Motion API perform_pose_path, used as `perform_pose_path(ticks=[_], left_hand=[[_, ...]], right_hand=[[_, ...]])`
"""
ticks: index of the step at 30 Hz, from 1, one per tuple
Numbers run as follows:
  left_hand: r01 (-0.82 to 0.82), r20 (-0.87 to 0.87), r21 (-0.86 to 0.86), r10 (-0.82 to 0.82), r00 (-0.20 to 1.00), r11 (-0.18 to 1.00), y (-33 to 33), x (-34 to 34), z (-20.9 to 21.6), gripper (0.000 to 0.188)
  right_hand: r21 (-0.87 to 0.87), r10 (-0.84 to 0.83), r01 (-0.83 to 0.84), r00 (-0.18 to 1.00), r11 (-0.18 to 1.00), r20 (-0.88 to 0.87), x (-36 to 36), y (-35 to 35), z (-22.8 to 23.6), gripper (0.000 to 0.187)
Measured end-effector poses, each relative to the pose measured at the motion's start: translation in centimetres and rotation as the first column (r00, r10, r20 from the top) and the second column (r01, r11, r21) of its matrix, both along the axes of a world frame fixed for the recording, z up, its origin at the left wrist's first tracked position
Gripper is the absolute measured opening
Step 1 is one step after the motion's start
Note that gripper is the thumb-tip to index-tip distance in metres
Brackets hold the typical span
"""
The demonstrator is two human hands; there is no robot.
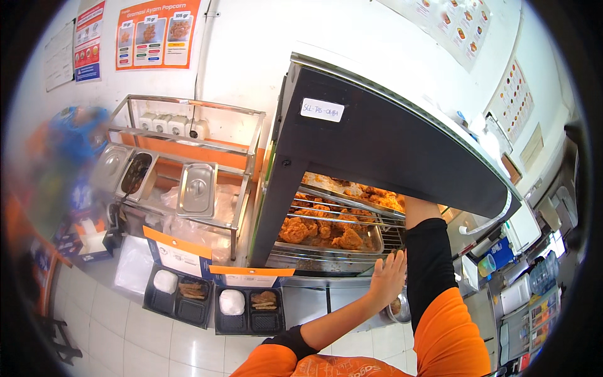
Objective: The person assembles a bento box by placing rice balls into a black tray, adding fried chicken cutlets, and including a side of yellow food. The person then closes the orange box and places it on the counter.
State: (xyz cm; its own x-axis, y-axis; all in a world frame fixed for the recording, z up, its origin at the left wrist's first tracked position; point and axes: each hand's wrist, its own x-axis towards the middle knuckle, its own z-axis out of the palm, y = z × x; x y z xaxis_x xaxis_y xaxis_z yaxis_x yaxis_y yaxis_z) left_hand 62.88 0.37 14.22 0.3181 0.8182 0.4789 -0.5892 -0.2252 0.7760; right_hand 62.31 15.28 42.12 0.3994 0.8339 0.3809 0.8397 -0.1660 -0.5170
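Note:
My left hand [388,278] is raised in front of a dark-framed food warmer cabinet [402,135], its fingers stretched out and holding nothing. It is beside the black sleeve of my right arm. My right hand [421,210] reaches inside the warmer near the upper shelf; its fingers are hidden behind the dark front panel. Fried chicken pieces [294,230] lie in a metal tray [375,241] on the wire rack [394,234]. More fried chicken [379,198] is in the tray above, close to my right hand.
Below the warmer's left side, two black compartment boxes [267,323] [191,310] hold wrapped white portions and brown strips. A metal stand [242,217] with a lidded steel pan [196,190] and an open pan [136,176] is at left. A round container [398,308] sits below my left hand.

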Motion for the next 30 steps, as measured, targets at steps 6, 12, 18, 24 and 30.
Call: perform_pose_path(ticks=[6,12,18,24,30], left_hand=[[0.078,0.006,-0.072,-0.078,0.997,0.994,-0.5,-0.5,0.4,0.046],[0.845,0.792,-0.501,-0.294,0.535,0.188,-1.3,-2.1,2.0,0.040],[0.850,0.750,-0.513,-0.416,0.514,0.124,-0.2,-3.2,4.2,0.036],[0.746,0.695,-0.649,-0.284,0.661,0.149,0.3,-3.7,6.5,0.037],[0.648,0.594,-0.662,-0.264,0.760,0.376,-0.3,-4.6,7.9,0.039]], right_hand=[[-0.002,0.007,-0.007,1.000,1.000,0.010,-2.3,0.4,-0.7,0.031],[-0.028,0.019,-0.018,0.999,0.999,0.047,-8.2,3.5,-2.8,0.031],[-0.032,0.017,-0.016,1.000,0.999,0.013,-7.7,3.8,-2.8,0.031],[-0.026,0.028,-0.029,0.999,0.999,-0.034,-5.6,2.6,-2.2,0.031],[-0.028,0.036,-0.038,0.997,0.999,-0.063,-3.4,1.6,-1.6,0.031]])
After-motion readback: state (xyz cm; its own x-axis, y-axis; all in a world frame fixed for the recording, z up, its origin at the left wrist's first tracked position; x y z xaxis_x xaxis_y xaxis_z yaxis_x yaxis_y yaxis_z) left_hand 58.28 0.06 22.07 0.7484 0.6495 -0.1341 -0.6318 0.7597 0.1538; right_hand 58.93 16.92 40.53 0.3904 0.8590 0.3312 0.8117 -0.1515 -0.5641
